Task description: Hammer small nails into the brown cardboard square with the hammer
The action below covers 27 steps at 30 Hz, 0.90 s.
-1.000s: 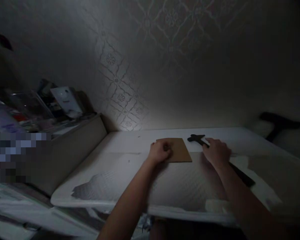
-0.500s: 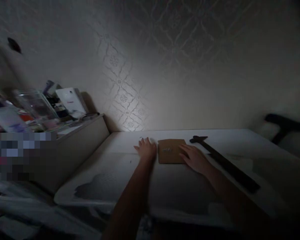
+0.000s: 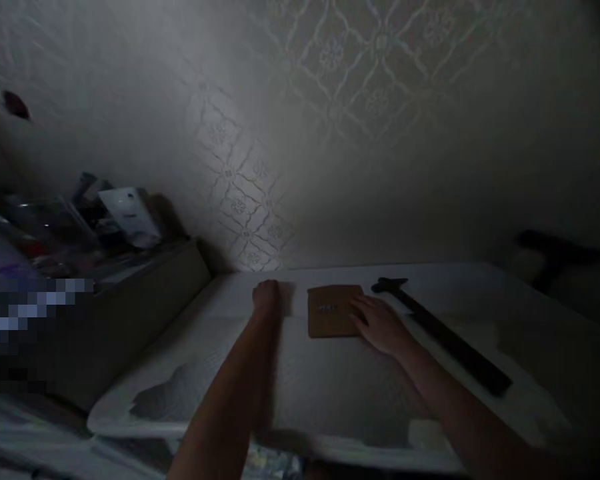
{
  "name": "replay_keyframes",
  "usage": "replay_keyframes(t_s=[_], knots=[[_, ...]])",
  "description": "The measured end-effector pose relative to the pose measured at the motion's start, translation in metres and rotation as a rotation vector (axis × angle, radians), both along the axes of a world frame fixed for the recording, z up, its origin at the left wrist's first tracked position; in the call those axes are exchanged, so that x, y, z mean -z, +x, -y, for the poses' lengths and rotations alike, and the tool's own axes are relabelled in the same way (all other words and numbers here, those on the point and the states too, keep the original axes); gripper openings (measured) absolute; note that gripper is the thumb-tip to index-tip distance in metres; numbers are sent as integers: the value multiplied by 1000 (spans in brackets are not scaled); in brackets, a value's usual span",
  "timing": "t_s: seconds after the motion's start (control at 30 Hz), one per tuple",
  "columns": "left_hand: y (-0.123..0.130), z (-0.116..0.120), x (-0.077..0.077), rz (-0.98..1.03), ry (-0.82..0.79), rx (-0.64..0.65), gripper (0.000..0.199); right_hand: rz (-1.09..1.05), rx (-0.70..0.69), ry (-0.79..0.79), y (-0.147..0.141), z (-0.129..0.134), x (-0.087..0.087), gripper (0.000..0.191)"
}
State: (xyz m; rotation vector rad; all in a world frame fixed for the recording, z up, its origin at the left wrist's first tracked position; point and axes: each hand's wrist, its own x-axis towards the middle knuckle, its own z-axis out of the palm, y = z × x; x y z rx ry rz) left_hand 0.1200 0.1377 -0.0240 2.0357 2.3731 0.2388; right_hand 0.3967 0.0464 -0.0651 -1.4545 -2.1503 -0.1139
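A flat brown cardboard piece (image 3: 325, 325) lies on the white table, with small silvery pieces, too blurred to name, grouped on its upper surface. My right hand (image 3: 379, 325) rests on its right edge, fingers stretched out. To the left of the cardboard and apart from it, my left hand (image 3: 266, 295) is down at the table with its fingers curled closed. What those fingers hold, if anything, is hidden. A dark hammer (image 3: 443, 337) lies slantwise to the right of my right hand, its head toward the wall.
The white table (image 3: 220, 333) has a worn grey patch at its front left and backs onto a patterned wall (image 3: 330, 167). On the left, a cabinet (image 3: 145, 300) carries a white box (image 3: 130, 212) and clutter. A dark T-shaped object (image 3: 555, 250) stands at the right.
My left hand has moved left, away from the cardboard, and its spread fingers have curled closed. My right hand stays on the cardboard. The view has shifted slightly and dimmed.
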Motion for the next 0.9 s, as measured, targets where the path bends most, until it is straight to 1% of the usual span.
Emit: replay_keyframes(t_s=[0.13, 0.33, 0.47, 0.6, 0.67, 0.77, 0.83, 0.9], knots=[[2, 0, -4, -13, 26, -19, 21, 3, 10, -11, -1, 0, -2, 39], [17, 14, -14, -8, 34, -75, 26, -19, 13, -20, -2, 1, -3, 39], [32, 27, -20, 2, 72, -42, 31, -20, 14, -8, -2, 1, -2, 38], [58, 40, -27, 54, 97, 31, 30, -13, 0, 3, -1, 0, -2, 38], [75, 49, -33, 116, 107, 83, 28, -16, -13, -3, -1, -1, -2, 38], [99, 61, -36, 355, 187, 221, 25, -14, -21, -11, 0, -2, -2, 37], [110, 67, -34, 472, 212, 269, 24, -11, -11, -15, 1, -2, -2, 38], [116, 70, -29, 565, 208, 304, 22, -7, -7, -23, 1, -3, -1, 39]])
